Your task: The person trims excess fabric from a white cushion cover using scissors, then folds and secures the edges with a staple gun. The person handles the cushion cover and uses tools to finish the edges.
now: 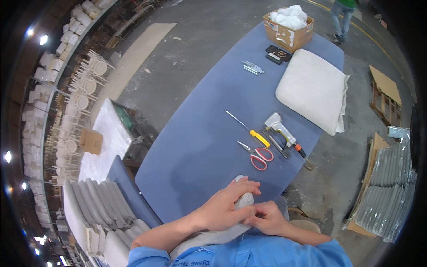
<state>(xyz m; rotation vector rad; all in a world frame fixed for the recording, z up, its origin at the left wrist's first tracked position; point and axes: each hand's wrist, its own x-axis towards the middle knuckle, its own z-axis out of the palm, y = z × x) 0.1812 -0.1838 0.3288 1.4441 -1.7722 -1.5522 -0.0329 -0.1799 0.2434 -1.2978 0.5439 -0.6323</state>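
Blue padded worktable point(200, 133), big cream cushion point(311, 89) at far right. Near edge: L hand point(224, 207) wraps a small grey fabric piece point(243, 200), fingers curled; R hand point(267, 218) pinches its lower end closed. Risk: fabric could slip w/ loose pinch; scissors point(255, 156) lie near.

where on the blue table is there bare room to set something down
The blue table is bare along its whole left half, from the scissors up to the small metal pieces. A narrower bare strip lies between those pieces and the screwdriver. Crowded: the right side, with cushion, staple gun and cardboard box, and the near edge, where both hands press pale fabric.
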